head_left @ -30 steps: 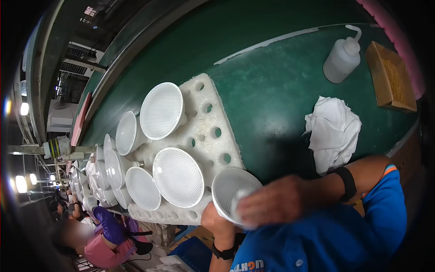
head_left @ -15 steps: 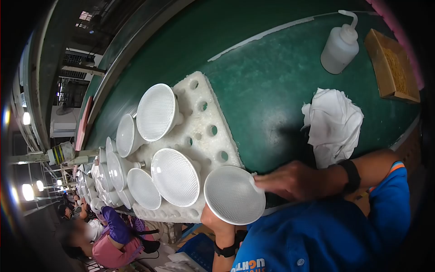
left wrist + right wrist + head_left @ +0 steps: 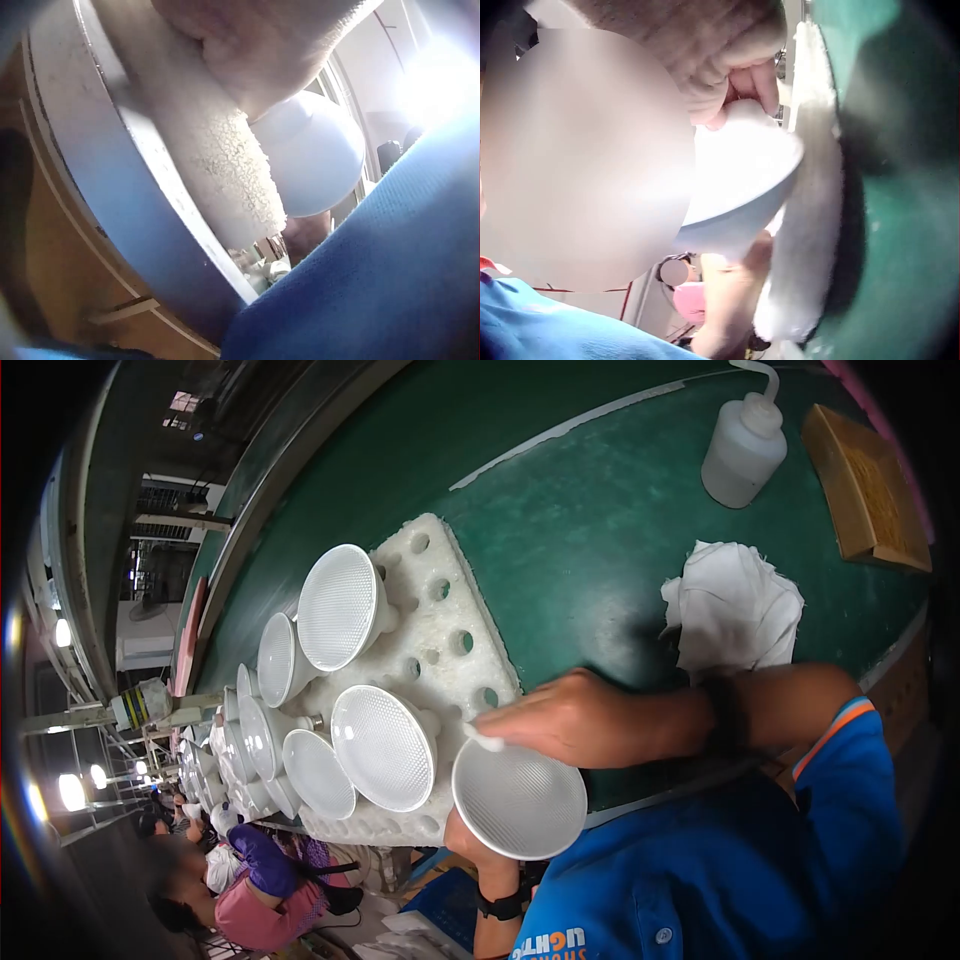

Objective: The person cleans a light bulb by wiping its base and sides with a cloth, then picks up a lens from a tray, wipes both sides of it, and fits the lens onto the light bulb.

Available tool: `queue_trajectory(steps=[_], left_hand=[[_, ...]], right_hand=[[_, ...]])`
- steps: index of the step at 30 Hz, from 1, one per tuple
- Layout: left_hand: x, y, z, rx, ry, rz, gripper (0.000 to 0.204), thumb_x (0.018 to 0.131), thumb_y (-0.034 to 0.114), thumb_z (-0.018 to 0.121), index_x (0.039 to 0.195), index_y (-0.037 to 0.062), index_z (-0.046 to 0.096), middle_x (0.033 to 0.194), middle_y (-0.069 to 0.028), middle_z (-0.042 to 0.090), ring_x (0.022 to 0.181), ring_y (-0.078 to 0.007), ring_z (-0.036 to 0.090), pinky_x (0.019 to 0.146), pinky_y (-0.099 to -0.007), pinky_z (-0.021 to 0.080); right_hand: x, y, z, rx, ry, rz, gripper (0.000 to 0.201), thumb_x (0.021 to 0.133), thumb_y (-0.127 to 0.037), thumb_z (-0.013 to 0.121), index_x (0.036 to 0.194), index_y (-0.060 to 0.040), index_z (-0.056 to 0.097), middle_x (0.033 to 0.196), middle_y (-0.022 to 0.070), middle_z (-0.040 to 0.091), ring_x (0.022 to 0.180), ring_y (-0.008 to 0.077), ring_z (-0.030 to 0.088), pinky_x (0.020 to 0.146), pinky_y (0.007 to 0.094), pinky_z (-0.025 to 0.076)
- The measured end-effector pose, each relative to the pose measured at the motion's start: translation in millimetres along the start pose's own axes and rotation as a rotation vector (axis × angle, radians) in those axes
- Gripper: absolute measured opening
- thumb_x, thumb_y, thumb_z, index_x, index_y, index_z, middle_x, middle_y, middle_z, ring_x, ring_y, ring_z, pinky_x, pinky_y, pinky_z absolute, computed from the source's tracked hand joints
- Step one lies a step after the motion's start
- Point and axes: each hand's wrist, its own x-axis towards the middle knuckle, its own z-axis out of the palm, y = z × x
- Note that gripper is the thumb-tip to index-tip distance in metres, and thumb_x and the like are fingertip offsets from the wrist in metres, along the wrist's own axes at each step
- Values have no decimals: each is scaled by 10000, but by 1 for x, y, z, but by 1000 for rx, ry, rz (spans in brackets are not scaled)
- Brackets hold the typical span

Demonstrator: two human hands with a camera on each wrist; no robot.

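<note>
A white reflector lamp bulb (image 3: 520,805) with a dimpled round face is tilted up in front of the blue shirt. My left hand (image 3: 470,843) grips it from behind and below; the lamp hides most of those fingers. Between the fingers of my right hand (image 3: 570,718) a small white wad of cloth (image 3: 487,741) is pinched, at the upper left rim of the lamp face. In the right wrist view the lamp's side (image 3: 742,214) shows below the right hand (image 3: 731,64), with the left hand (image 3: 739,281) underneath.
A white foam block (image 3: 440,575) with holes bears several similar lamps (image 3: 383,748) just left. On the green table (image 3: 580,540) lie a crumpled white cloth (image 3: 735,605), a squeeze bottle (image 3: 745,452) and a cardboard box (image 3: 865,490). Another person (image 3: 255,900) sits farther along the line.
My right hand has moved with the wad from the lower part of the lamp face, round its right rim, to the upper left. The left hand keeps hold of the lamp.
</note>
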Motion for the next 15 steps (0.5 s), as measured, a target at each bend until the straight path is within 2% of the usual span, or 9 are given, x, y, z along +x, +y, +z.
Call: queue_trajectory(steps=[2, 8, 10, 11, 14, 15], left_hand=[[1, 3, 0, -6, -1, -6, 351, 653, 147, 787, 933, -19, 653, 855, -147, 667, 767, -272, 647, 647, -347, 491], [-2, 14, -4, -56, -29, -112, 362, 645, 141, 783, 940, -10, 638, 913, -160, 651, 854, -288, 632, 719, -369, 481], [0, 25, -18, -28, -105, -160, 366, 642, 139, 782, 943, -7, 633, 932, -164, 645, 883, -293, 627, 743, -376, 478], [6, 30, -26, 56, -214, -100, 359, 650, 134, 776, 945, -6, 626, 952, -172, 637, 914, -302, 617, 761, -384, 468], [12, 23, -26, 53, -253, 21, 310, 673, 126, 758, 927, -3, 635, 888, -173, 643, 819, -324, 626, 688, -389, 472], [11, 19, -23, 27, -222, -39, 297, 675, 126, 755, 917, -2, 639, 866, -170, 644, 796, -324, 629, 675, -386, 476]], right_hand=[[-11, -4, -1, 59, 50, 23, 251, 841, -118, 606, 1080, -58, 654, 1089, 87, 670, 922, 261, 663, 768, 329, 548], [-5, -8, 1, 187, 168, -45, 280, 826, -37, 618, 1104, -41, 648, 1143, 101, 650, 1056, 268, 622, 901, 340, 503], [-1, -5, 1, 194, 159, -82, 274, 831, -28, 603, 1101, -32, 646, 1150, 109, 645, 1082, 270, 608, 918, 347, 496], [1, -4, 2, 198, 157, -102, 271, 834, -23, 595, 1100, -28, 645, 1153, 114, 643, 1095, 271, 601, 926, 351, 492], [2, -8, 7, 100, 131, -243, 257, 833, -19, 583, 1081, -15, 651, 1148, 121, 643, 1094, 265, 602, 934, 351, 493], [4, -9, 5, 118, 115, -216, 262, 831, -20, 582, 1084, -13, 648, 1154, 123, 640, 1096, 264, 602, 938, 350, 492]])
